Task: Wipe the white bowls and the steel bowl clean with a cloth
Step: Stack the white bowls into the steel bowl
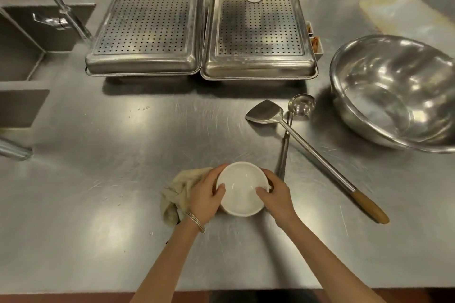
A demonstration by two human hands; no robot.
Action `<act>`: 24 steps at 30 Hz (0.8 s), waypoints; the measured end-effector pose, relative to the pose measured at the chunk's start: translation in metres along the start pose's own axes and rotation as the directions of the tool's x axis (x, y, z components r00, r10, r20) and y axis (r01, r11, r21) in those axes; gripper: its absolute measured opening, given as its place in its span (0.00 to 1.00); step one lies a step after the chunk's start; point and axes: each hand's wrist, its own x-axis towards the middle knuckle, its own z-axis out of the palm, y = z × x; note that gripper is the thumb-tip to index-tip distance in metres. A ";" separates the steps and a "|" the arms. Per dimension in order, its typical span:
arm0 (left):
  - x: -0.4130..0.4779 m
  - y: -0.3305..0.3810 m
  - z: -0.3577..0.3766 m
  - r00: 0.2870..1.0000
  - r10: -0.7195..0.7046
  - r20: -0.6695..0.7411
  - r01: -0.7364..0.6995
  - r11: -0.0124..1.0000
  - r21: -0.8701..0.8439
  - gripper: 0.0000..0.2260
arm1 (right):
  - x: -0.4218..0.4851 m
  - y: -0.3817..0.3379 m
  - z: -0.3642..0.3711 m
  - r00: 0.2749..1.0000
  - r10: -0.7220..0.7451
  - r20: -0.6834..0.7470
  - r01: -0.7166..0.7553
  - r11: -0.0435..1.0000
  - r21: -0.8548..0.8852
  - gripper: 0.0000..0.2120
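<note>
The white bowl [242,189] sits upright near the front edge of the steel desk [123,155], gripped on both sides — the left hand [205,195] and the right hand [274,195] each clasp its rim. A beige cloth [176,194] lies bunched just left, partly under the left hand. Behind to the right lie a spatula [315,152] and ladle [299,106] — the steel bowl [396,91] farther right.

Both hands [205,195] [275,195] grip white bowl [242,192]; cloth [179,194] under left hand.
</note>
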 end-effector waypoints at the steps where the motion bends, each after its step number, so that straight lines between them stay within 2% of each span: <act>1: 0.004 0.009 0.001 1.000 0.026 0.005 -0.025 0.999 -0.038 0.19 | -0.001 -0.008 -0.008 0.999 -0.030 -0.019 0.031 0.999 0.022 0.23; 6: 0.034 0.072 0.021 0.984 0.163 0.068 -0.155 0.982 -0.112 0.21 | 0.006 -0.047 -0.066 0.981 -0.156 -0.118 0.153 0.988 -0.031 0.23; 14: 0.095 0.174 0.107 0.953 0.268 0.145 -0.242 0.955 -0.174 0.24 | 0.025 -0.077 -0.193 0.949 -0.169 -0.266 0.166 0.986 -0.037 0.25; 19: 0.141 0.236 0.182 0.951 0.254 0.174 -0.207 0.947 -0.246 0.23 | 0.064 -0.080 -0.293 0.949 -0.164 -0.270 0.150 0.986 -0.070 0.21; 24: 0.194 0.279 0.250 0.964 0.182 0.193 -0.140 0.967 -0.214 0.24 | 0.122 -0.070 -0.372 0.965 -0.091 -0.246 0.081 0.995 -0.053 0.21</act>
